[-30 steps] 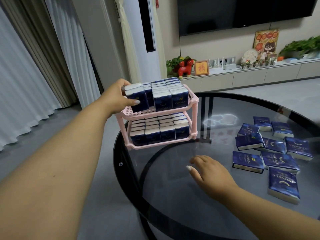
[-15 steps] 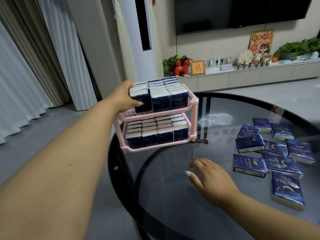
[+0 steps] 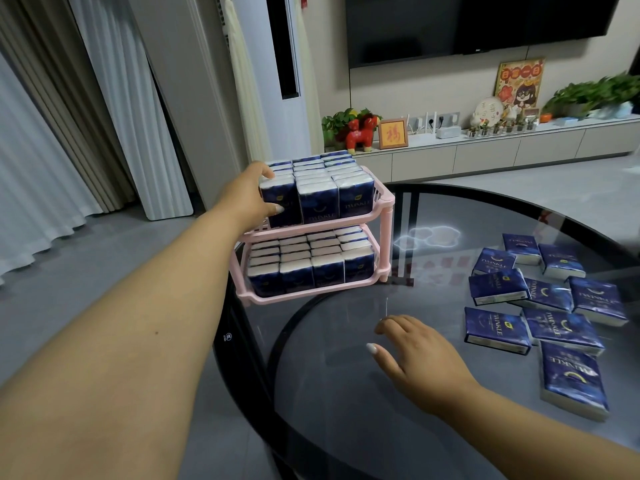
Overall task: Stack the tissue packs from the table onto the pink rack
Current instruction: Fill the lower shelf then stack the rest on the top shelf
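Observation:
A pink two-shelf rack (image 3: pixel 382 206) stands at the far left edge of the round glass table (image 3: pixel 433 403). Both shelves are packed with upright dark blue tissue packs. My left hand (image 3: pixel 247 197) grips the front left tissue pack (image 3: pixel 280 199) on the top shelf, thumb across its front and fingers over its top. My right hand (image 3: pixel 414 355) lies flat on the glass in front of the rack, fingers relaxed, holding nothing. Several loose tissue packs (image 3: pixel 497 329) lie flat on the table to the right of that hand.
The rack sits close to the table's left rim, with grey floor (image 3: pixel 69 271) below. Behind are curtains (image 3: pixel 52 133), a standing white unit (image 3: pixel 277 81), a TV (image 3: pixel 485 26) and a low cabinet (image 3: pixel 485 154) with ornaments and plants.
My left hand has pushed the front left pack down level with its neighbours on the top shelf. My right hand has barely moved. The view has shifted slightly.

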`<state>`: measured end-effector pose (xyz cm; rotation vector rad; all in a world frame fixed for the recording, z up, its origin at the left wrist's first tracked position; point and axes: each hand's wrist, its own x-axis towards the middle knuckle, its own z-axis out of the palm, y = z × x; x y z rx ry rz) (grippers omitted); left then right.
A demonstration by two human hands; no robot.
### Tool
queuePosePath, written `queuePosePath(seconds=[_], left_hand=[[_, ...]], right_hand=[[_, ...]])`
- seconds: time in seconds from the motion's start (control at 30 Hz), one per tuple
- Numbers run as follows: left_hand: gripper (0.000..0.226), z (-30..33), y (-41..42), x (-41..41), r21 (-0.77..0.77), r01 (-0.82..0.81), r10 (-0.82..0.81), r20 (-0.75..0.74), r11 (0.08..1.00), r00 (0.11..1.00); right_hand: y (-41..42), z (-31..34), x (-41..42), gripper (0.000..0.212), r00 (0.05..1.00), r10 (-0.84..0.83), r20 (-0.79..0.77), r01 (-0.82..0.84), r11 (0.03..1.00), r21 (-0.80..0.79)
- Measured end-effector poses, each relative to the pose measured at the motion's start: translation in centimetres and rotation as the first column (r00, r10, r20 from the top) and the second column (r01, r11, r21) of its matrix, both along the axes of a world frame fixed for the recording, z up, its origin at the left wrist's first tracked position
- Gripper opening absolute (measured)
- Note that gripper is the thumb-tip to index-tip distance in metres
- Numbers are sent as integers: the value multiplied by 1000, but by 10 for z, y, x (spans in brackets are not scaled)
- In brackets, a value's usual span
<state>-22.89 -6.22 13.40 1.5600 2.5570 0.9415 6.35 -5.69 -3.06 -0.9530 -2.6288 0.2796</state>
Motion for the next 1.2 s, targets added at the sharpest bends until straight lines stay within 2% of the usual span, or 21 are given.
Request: queuePosePath(seconds=[0.23,0.53,0.6,0.7,0.77,0.87,1.0,1.1,1.13,1.2], left_hand=[[52,-5,1,4,18,-22,24,-141,1000,990],[54,-2,-8,7,81,-36,47,-136,996,990],[47,4,-16,15,154,-52,75,-149,987,986],[21,12,-28,38,391,-73,156,-182,917,971],[19,12,-36,61,523,-68,193,-189,850,963],[21,1,-45,99,597,8,121,-176,802,977],[22,-34,-51,143,538,89,-28,-120,838,992],[24,-66,-58,168,474,112,-107,-38,874,994],[24,-76,-60,172,451,108,-121,-1,886,993],[25,-96,-66,184,400,95,-147,103,912,984]], right_hand=[[0,0,1,66,1000,0,-1,0,1000,-3],[1,0,-1,49,1000,3,-17,-3,1000,-3],[1,1,-1,48,1000,2,-17,-2,1000,1],[0,3,-1,47,1000,4,-23,-4,1000,6],[0,2,-1,47,999,5,-37,-5,1000,3],[1,0,-1,45,998,-15,-66,13,1000,-26],[2,2,6,37,977,-95,-193,91,995,-25],[7,12,26,33,927,-255,-274,279,959,51],[11,15,33,33,908,-330,-258,362,928,85],[21,20,53,37,863,-493,-112,504,855,119]])
